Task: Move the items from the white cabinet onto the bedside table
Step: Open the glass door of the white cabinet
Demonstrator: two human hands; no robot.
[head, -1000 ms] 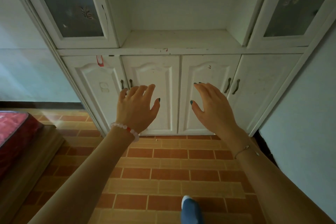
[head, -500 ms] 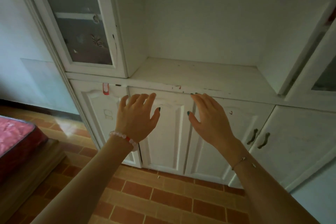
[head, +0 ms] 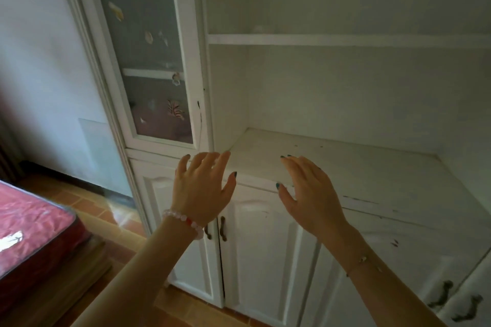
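The white cabinet (head: 345, 183) fills the view, with an open niche over shut lower doors. My left hand (head: 203, 188) is raised in front of the counter edge, fingers spread, holding nothing; a bead bracelet sits on its wrist. My right hand (head: 309, 194) hovers beside it, also spread and holding nothing, over the counter's front edge. The counter shows only dark scuffs. An upper shelf (head: 345, 39) crosses the niche; a small pale thing (head: 259, 28) on it is too dim to identify. The bedside table is out of view.
A glass door (head: 148, 61) with shell decorations stands shut at the left of the niche. Lower doors (head: 263, 260) with dark handles are shut. A red mattress (head: 29, 223) on a wooden base lies at the lower left on the tiled floor (head: 111, 220).
The view has tilted up and moved closer to the cabinet, so the upper shelf and glass door show. Both hands have risen from the lower doors to the counter edge, still spread.
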